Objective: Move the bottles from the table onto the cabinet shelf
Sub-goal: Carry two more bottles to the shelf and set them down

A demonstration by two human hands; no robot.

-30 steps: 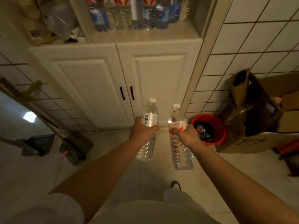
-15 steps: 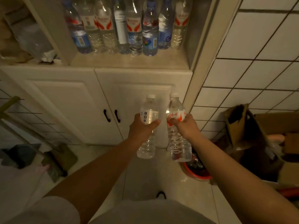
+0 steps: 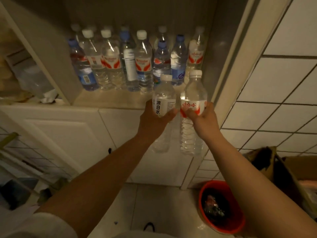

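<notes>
Left hand (image 3: 151,122) gripping white-label bottle (image 3: 163,102), right hand (image 3: 204,121) gripping red-label bottle (image 3: 193,100), upright, side by side

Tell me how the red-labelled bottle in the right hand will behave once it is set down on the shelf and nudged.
The red-labelled bottle looks full of water, so probably heavy for its size. It is tall and narrow, so it could tip if the right hand nudges it near the cap. Its thin ribbed plastic would likely flex a little under a squeeze. The shelf looks flat, so it should stand.
</notes>
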